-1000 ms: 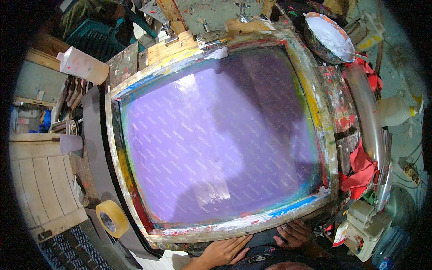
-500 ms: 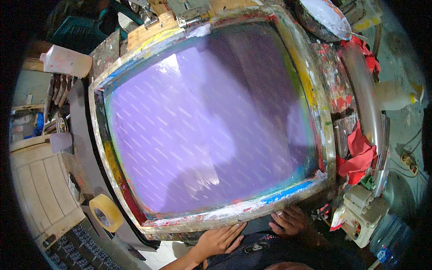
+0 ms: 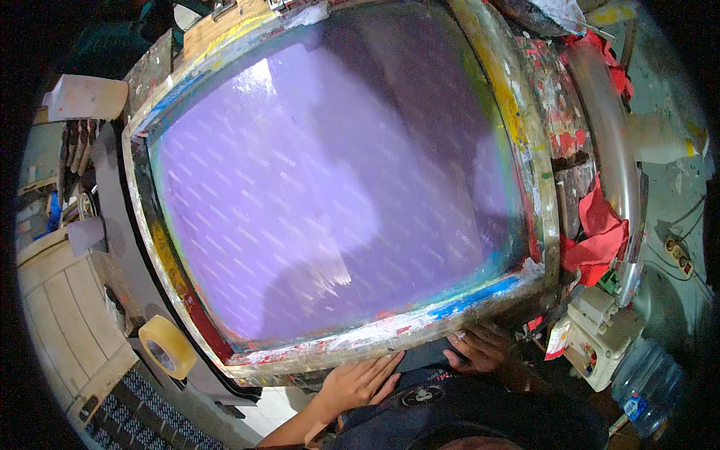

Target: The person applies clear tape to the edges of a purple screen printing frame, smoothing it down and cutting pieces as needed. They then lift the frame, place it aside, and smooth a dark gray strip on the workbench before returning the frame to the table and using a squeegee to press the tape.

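Because the frame (image 3: 480, 296) sits so close to the shirt (image 3: 495, 416), a bump from the body could push it crooked. Its purple sheet (image 3: 247, 202) lies inside it, and a nail dragged over that could leave a scratch. Paint is smeared all round the frame. I can't tell if it is wet, but if so, it could rub off on skin. A big shadow makes the right part of the sheet dark, so a bad spot there could be missed.

The frame is just past the fingertips of both hands. The left hand (image 3: 361, 385) is flat, with its fingers long and close together, and nothing shows in it. The right hand (image 3: 480, 349) has its fingers bent a bit and a little apart, with nothing seen in it. I can't tell if either one touches the near edge.

Farther out, the tape (image 3: 175, 345) is on the left, where a knock could move it. Red scraps (image 3: 600, 240) lie on the right.
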{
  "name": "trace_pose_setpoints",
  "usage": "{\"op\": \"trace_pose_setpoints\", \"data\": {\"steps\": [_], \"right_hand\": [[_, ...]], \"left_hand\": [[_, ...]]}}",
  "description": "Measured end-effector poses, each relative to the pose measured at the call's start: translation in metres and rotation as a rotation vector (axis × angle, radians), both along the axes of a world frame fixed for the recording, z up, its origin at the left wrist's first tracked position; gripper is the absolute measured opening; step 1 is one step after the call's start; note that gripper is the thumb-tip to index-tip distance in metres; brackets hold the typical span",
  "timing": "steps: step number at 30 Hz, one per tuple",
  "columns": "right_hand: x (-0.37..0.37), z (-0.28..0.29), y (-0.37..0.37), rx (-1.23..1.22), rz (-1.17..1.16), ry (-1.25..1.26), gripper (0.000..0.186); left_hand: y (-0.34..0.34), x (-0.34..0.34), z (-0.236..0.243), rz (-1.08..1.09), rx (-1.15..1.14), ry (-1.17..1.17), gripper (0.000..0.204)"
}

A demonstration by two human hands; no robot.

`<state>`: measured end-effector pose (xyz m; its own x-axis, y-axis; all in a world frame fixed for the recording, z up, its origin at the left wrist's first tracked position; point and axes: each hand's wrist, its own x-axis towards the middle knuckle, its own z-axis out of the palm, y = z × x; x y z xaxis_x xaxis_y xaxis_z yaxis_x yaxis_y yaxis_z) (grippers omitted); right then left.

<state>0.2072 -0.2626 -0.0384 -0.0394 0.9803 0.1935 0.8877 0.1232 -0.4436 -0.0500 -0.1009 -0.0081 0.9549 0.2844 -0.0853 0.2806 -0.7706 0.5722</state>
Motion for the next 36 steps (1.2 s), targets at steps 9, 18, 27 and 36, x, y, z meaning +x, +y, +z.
{"op": "trace_pose_setpoints", "data": {"steps": [9,18,27,36], "right_hand": [[0.003,0.001,0.003,-0.026,-0.006,-0.022,0.033],[0.005,-0.001,0.006,0.004,-0.009,0.007,0.027],[0.007,0.0,0.006,-0.027,0.021,-0.067,0.029],[0.008,-0.001,0.008,-0.095,0.002,-0.052,0.029]], "left_hand": [[0.007,0.006,0.0,-0.042,0.027,0.018,0.043],[0.008,0.008,0.0,-0.05,0.03,-0.008,0.044],[0.003,0.002,-0.006,-0.002,0.018,-0.043,0.045],[-0.001,-0.002,-0.014,0.019,0.015,-0.137,0.045]]}}
